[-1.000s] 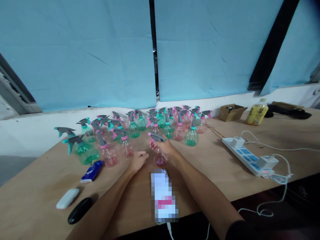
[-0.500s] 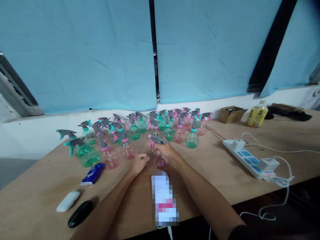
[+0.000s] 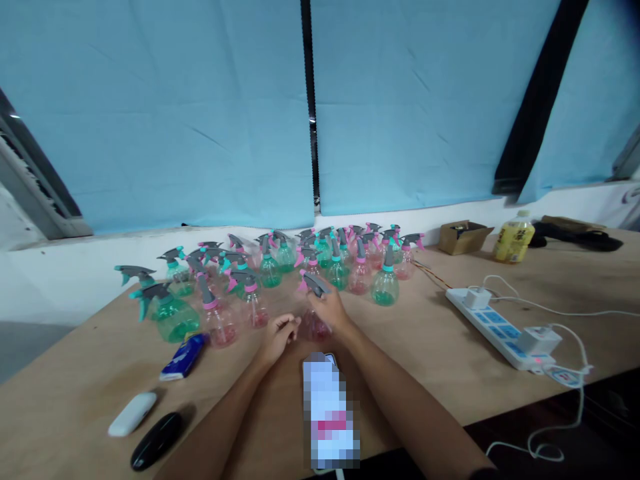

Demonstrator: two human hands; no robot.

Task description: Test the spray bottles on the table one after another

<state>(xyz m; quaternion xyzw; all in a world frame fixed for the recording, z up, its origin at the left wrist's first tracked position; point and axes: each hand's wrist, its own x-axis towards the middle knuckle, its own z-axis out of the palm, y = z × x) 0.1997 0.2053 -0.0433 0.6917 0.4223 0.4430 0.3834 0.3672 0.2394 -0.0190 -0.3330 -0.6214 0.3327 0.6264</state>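
My right hand [image 3: 331, 308] grips a small pink spray bottle [image 3: 314, 325] by its neck, just under the grey and pink trigger head [image 3: 314, 283]; the bottle stands on the wooden table [image 3: 440, 333]. My left hand [image 3: 278, 333] rests beside it on the left, fingers curled, its fingertips close to the bottle's body. Behind both hands stands a crowd of several pink and green spray bottles [image 3: 280, 267] with grey trigger heads.
A blurred-out phone [image 3: 330, 407] lies between my forearms. To the left lie a blue packet [image 3: 183, 357], a white case [image 3: 133, 413] and a black case [image 3: 156, 440]. At right sit a power strip [image 3: 500, 327] with cables, a cardboard box [image 3: 464, 237] and a yellow drink bottle [image 3: 513, 237].
My right hand has drawn the pink bottle slightly nearer and tilted its head. The left hand's fingers have curled closer to the bottle.
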